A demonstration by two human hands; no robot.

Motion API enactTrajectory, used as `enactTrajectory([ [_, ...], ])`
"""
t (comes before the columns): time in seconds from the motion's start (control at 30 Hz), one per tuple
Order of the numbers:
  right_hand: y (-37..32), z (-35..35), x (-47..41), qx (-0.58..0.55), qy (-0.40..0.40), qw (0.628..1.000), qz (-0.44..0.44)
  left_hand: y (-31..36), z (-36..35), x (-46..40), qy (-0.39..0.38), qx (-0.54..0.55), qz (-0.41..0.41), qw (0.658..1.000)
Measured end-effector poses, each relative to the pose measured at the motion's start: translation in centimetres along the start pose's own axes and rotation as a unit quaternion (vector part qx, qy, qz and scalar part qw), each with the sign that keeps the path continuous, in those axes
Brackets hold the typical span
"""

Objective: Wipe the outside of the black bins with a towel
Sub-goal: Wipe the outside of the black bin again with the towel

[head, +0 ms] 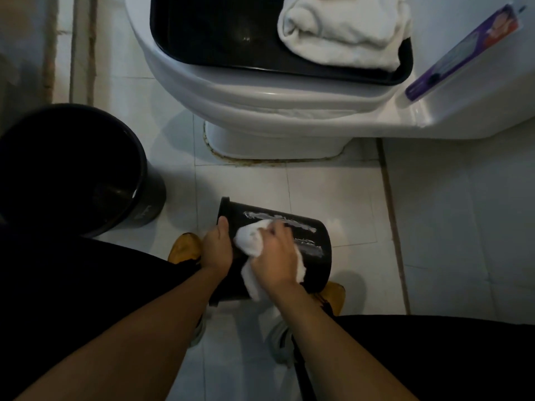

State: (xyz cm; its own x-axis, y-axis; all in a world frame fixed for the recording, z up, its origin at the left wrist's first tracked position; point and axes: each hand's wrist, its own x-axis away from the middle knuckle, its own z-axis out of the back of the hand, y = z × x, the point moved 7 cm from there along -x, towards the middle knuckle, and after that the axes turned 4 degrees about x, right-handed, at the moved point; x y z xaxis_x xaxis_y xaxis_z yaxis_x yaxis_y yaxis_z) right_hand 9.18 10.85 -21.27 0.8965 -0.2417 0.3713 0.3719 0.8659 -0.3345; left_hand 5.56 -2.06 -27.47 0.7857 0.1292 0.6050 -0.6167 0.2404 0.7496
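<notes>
So I'm crouched in front of the toilet (260,111) with the small black bin (307,244) tipped on its side, off the floor between my knees. My left hand (217,250) is clamped round its rim end, thumb on top, and my right hand (278,256) is curled tight on a bunched white towel (249,238), pressing it flat against the bin's wall — pale smeary streaks show on the black just past my knuckles. The bigger black bin (72,169) stands upright on the tiles left of the toilet's base. Up on the toilet lid sits a black tray (202,39) with a folded white towel (347,30) lying in it.
</notes>
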Motion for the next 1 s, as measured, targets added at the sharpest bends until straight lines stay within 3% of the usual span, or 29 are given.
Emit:
enactTrajectory([
  [0.07, -1.0, -0.4, 0.6, -0.019, -0.051, 0.995, 0.088, -0.6, -0.1, -0.2, -0.03, 0.017, 0.013, 0.999],
  [0.13, -0.2, -0.6, -0.8, -0.015, -0.066, 0.992, 0.111, -0.9, -0.1, -0.5, -0.032, 0.053, 0.045, 0.997],
  [0.27, 0.8, 0.4, -2.0, -0.051, 0.038, 0.995, -0.08, -0.6, -0.7, -0.9, -0.038, 0.07, 0.066, 0.995],
  [0.3, 0.1, 0.0, -1.7, -0.043, 0.036, 0.996, -0.069, -0.7, -0.4, -0.9, -0.032, 0.072, 0.061, 0.995],
  [0.4, -1.1, -1.2, -1.0, -0.073, -0.047, 0.993, 0.078, -1.2, 0.0, -0.6, -0.039, 0.071, 0.056, 0.995],
  [0.5, -0.3, -0.6, -2.7, -0.06, -0.121, 0.98, 0.145, -1.3, -0.1, -0.3, -0.035, 0.103, 0.111, 0.988],
  [0.57, -0.9, -0.4, -3.8, -0.005, -0.117, 0.981, 0.158, -1.3, -0.4, -0.9, -0.041, 0.124, 0.126, 0.983],
  [0.73, -1.4, 0.2, -4.7, 0.004, -0.006, 0.998, 0.059, -2.4, -0.8, -1.8, -0.057, 0.132, 0.14, 0.98],
  [0.93, -0.9, -0.8, -1.7, -0.004, -0.139, 0.968, 0.21, -1.7, -0.9, -1.2, -0.076, 0.149, 0.182, 0.969],
  [1.0, -0.7, -0.7, -1.9, -0.011, -0.124, 0.972, 0.199, -1.5, -0.8, -1.1, -0.07, 0.145, 0.183, 0.97],
])
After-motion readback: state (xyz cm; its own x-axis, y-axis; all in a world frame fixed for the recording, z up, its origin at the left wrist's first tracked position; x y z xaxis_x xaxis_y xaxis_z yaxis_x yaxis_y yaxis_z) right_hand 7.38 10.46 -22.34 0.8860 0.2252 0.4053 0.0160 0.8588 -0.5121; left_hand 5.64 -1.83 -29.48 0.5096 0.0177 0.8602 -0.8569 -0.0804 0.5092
